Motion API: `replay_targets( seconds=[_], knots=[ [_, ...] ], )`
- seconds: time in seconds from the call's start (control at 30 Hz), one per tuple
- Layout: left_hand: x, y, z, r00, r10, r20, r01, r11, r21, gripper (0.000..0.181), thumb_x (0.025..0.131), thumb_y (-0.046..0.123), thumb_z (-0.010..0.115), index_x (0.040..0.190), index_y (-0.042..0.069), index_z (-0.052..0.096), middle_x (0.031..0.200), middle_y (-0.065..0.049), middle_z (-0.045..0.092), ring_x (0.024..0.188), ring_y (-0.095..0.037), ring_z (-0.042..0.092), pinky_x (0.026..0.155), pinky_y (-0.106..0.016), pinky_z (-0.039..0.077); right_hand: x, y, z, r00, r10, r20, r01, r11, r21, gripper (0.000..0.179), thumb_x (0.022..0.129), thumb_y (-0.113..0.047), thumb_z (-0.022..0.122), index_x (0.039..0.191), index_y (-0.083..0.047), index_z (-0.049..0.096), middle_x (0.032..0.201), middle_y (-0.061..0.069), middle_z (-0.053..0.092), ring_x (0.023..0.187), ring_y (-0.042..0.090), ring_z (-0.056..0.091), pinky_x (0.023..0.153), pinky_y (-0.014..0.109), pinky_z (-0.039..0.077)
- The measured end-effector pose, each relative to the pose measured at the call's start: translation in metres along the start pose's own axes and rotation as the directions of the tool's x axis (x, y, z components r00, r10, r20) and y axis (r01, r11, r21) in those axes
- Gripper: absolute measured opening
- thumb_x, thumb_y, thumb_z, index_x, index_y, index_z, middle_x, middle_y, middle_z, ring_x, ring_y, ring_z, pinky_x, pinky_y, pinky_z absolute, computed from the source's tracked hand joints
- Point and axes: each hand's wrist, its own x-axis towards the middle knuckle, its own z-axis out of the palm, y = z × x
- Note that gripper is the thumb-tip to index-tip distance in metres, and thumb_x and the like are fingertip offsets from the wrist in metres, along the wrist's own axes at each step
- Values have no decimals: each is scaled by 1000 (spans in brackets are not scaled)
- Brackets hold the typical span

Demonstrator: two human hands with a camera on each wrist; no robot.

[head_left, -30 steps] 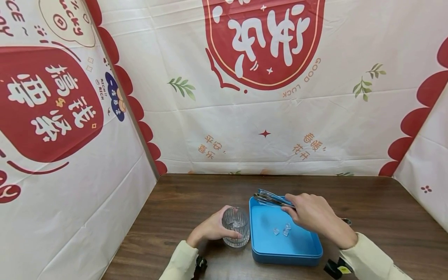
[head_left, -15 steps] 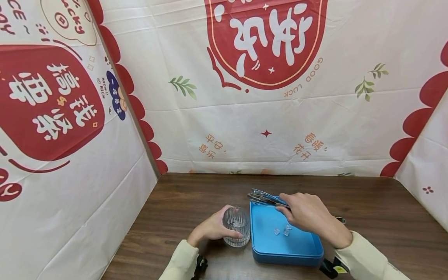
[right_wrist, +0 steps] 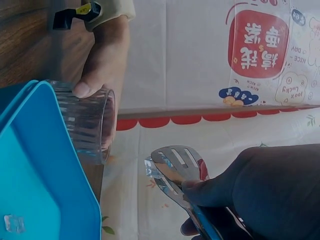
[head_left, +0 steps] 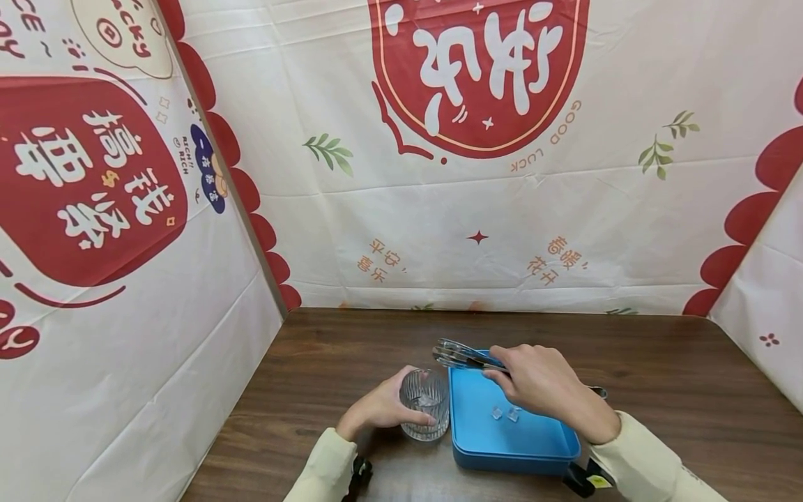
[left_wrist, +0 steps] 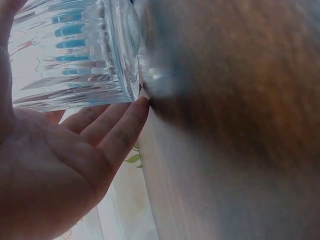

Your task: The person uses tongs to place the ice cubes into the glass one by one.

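My left hand (head_left: 378, 407) curls its thumb and fingers around a clear ribbed glass (head_left: 426, 399), which stands on the table left of the blue box. A clear cube (head_left: 425, 401) shows inside the glass. With its thumb and fingers, my right hand (head_left: 544, 382) grips metal tongs (head_left: 461, 353) over the far left corner of the box. Between the slotted tong heads a clear ice-like cube (right_wrist: 151, 167) is caught, as the right wrist view shows. The left wrist view has the fingers (left_wrist: 120, 131) straight along the glass's side, near its base.
The blue box (head_left: 486, 443) sits directly right of the glass, and clear cubes (head_left: 513, 414) lie on its floor. Under everything is a dark brown wooden table (head_left: 339, 348). White printed cloth (head_left: 408, 209) hangs behind the table and along its sides.
My right hand and the tongs have moved left, from above the box toward the glass. My left hand and the glass have stayed in place.
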Motion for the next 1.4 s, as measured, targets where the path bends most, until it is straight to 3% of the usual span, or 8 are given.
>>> replay_targets(
  seconds=[0.33, 0.7, 1.13, 1.4],
  knots=[
    [0, 2, 1, 1000, 18, -16, -18, 1000, 24, 73, 75, 42, 86, 134, 26, 47, 132, 6, 57, 112, -10, 57, 96, -35, 46, 4, -5, 2, 999, -33, -27, 33, 999, 3, 19, 93, -33, 68, 84, -22, 56, 56, -13, 38, 47, 2, 35, 42, 23, 27],
    [0, 1, 1, 1000, 17, -1, -17, 1000, -9, 73, 76, 38, 86, 135, 24, 46, 118, 7, 60, 103, -11, 59, 90, -33, 48, 6, -13, 5, 998, -52, -24, 53, 998, 19, 15, 93, -35, 68, 91, -21, 62, 57, -14, 42, 47, 1, 37, 42, 24, 29],
    [-1, 1, 1, 1000, -5, -9, 5, 1000, -1, 73, 75, 40, 87, 134, 25, 45, 114, 6, 60, 101, -12, 59, 89, -36, 49, 7, -16, 8, 995, -93, -22, 93, 995, 28, 17, 94, -33, 67, 88, -19, 60, 55, -13, 37, 46, 1, 34, 41, 22, 28],
    [-1, 1, 2, 999, -32, -18, 32, 999, 34, 84, 74, 43, 86, 141, 20, 41, 114, 6, 60, 103, -11, 58, 92, -39, 48, 8, -18, 9, 996, -91, -11, 91, 996, 21, 18, 94, -35, 66, 86, -20, 59, 54, -12, 36, 47, 2, 35, 42, 22, 29]
  ],
)
